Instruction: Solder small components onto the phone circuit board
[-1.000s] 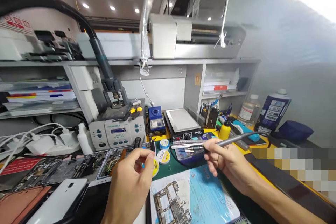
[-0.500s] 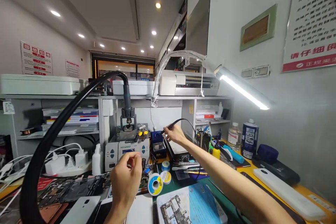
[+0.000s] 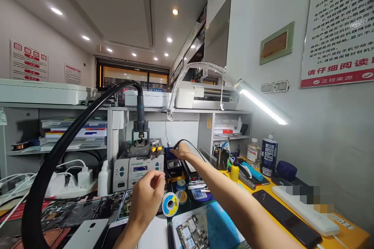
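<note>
pale walls are framing the upper half of the view, and a lit tube lamp (image 3: pixel 263 107) is glowing at right of centre, above the yellow desk (image 3: pixel 352 237). a second ago the view was sitting lower and closer; now it is tipping up, so the ceiling and the wall notices are filling more of it.

what is really changing is my right grip (image 3: pixel 181 151). it was holding the soldering iron (image 3: pixel 177 144) above the front of the desk, near the tweezers; now it is reaching far out, to the centre of the frame, and is curling round the iron's dark handle beside the blue-topped holder (image 3: pixel 168 152). my fingers are hiding the tip, so i am not able to tell whether it is touching the holder or sitting inside it. the iron's cable is arching away to the right behind my wrist.

my left grip (image 3: pixel 147 198) is hanging at lower centre much as before, thumb and forefinger pinching together; i cannot tell whether anything thin is lying between them.

for the work, as i am judging it, this is putting the tool at its holder and away from the circuit board (image 3: pixel 193 233), which is lying at the bottom of the frame, right of centre, with nothing gripping it. the solder spool (image 3: pixel 166 209) is resting just beyond my left fingers, and the grey station (image 3: pixel 140 165) is standing behind them.
</note>
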A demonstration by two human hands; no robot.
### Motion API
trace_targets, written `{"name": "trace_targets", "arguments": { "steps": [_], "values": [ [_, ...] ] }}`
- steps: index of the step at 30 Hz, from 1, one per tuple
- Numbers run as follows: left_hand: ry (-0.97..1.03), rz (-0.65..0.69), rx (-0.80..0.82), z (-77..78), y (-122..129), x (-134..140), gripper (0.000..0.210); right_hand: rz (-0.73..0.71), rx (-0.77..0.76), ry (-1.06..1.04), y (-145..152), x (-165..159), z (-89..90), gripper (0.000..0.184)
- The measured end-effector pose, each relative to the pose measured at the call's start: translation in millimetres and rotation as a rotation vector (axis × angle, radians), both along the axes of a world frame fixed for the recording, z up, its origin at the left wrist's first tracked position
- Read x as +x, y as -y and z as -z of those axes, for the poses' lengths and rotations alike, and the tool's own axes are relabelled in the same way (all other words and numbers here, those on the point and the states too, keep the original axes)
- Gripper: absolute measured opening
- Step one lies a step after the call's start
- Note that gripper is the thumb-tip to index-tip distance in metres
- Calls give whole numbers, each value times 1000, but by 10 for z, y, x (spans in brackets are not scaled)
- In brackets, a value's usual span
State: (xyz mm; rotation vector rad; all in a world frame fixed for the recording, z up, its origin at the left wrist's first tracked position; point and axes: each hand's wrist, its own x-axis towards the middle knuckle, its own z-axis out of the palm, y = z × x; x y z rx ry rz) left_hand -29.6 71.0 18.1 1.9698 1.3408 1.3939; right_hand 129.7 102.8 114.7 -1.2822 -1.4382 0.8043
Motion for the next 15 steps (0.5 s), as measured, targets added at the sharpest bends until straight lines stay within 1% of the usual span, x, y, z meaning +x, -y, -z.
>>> {"name": "trace_targets", "arguments": {
  "steps": [5, 9, 12, 13, 15],
  "values": [
    [-141, 196, -72, -52, 108, 80, 27, -34, -103, 263, 30, 105, 101, 32],
    [-303, 263, -131, -25, 214, 182, 26, -77, -161, 436, 147, 216, 192, 32],
    [-392, 289, -141, 12, 270, 272, 25, -136, -196, 578, 428, 456, 213, 27],
    [-412, 296, -140, 21, 282, 299, 25, -151, -201, 633, 570, 587, 216, 25],
    [-442, 301, -139, 34, 294, 342, 25, -129, -166, 746, 906, 917, 249, 31]
  ]
}}
